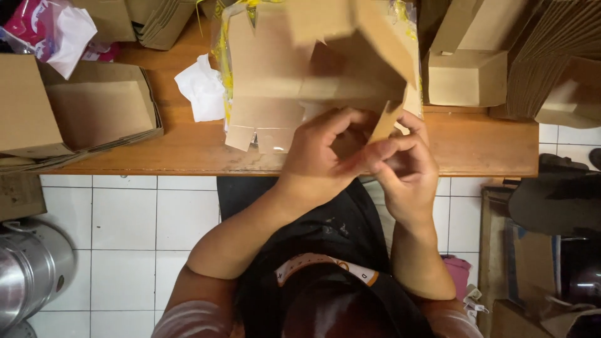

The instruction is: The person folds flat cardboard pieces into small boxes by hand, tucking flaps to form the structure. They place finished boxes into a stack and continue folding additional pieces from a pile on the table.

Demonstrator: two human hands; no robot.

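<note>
A partly folded brown cardboard box (325, 56) is held over the wooden table (181, 150), its flaps open and blurred. My left hand (316, 156) grips the box's near edge from below. My right hand (407, 166) pinches a small cardboard flap (385, 121) on that near edge. The two hands touch each other at the fingertips. A stack of flat cardboard blanks (256, 119) wrapped in yellow-printed plastic lies under the box.
An open empty cardboard box (100, 106) sits at the left. Beside the blanks lies crumpled white paper (203, 87). A closed box (466, 78) and stacked flat cardboard (551, 56) stand at the right. A metal pot (28, 275) is on the tiled floor.
</note>
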